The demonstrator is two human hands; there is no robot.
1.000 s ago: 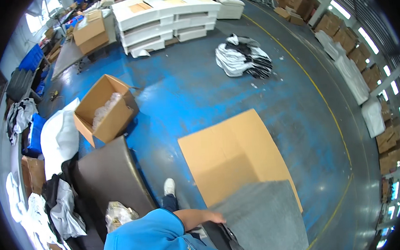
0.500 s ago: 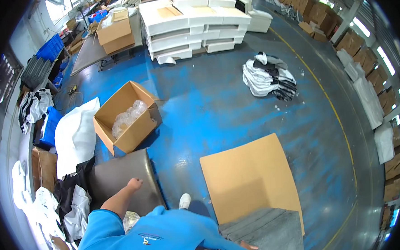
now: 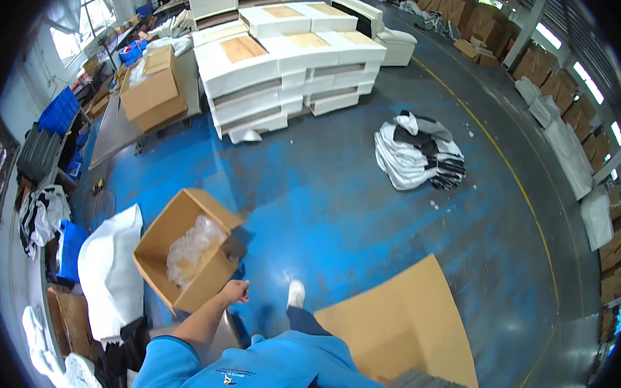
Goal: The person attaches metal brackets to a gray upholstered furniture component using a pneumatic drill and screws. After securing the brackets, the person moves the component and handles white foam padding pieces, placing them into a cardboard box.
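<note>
My left hand [image 3: 236, 290] is held out in front of me with its fingers curled in, and nothing shows in it. It is next to the near corner of an open cardboard box [image 3: 220, 274]; I cannot tell whether they touch. Inside the box lies crumpled clear plastic wrap [image 3: 195, 248]. My right hand is out of sight, somewhere beyond the lower edge or behind my blue shirt. Low on my right, a stack of grey padded pieces [image 3: 427, 384] rests on a flat cardboard sheet [image 3: 401, 316].
A brown padded bench [image 3: 222, 342] is under my left arm. White sheeting [image 3: 113, 271] leans left of the box. A bundle of white and black fabric [image 3: 417, 152] lies on the floor ahead. White stacked furniture frames [image 3: 289, 61] stand farther off, beside a table with another box [image 3: 154, 93].
I have stepped forward, and the box, bench and cardboard sheet are nearer or lower in view. My left hand has gone from above the bench to beside the box. My right hand has dropped from sight.
</note>
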